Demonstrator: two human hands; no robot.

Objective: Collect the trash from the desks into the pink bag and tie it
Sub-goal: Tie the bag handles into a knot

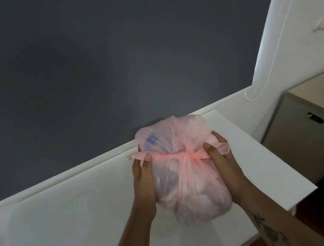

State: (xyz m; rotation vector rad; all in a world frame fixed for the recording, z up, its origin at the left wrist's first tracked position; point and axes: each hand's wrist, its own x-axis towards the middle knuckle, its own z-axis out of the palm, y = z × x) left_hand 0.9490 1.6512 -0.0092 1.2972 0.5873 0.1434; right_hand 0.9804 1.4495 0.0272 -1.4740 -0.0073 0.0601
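White desk (68,230), dark grey wall (85,60)

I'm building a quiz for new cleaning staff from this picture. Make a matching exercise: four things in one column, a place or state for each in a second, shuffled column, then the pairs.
1. bag
2. left hand
3. right hand
4. cord

A. hangs down the white wall
B. grips one end of the knot; tattooed forearm
C. pink, knotted shut
D. grips one end of the knot; bare forearm

Pairs: 1-C, 2-D, 3-B, 4-A
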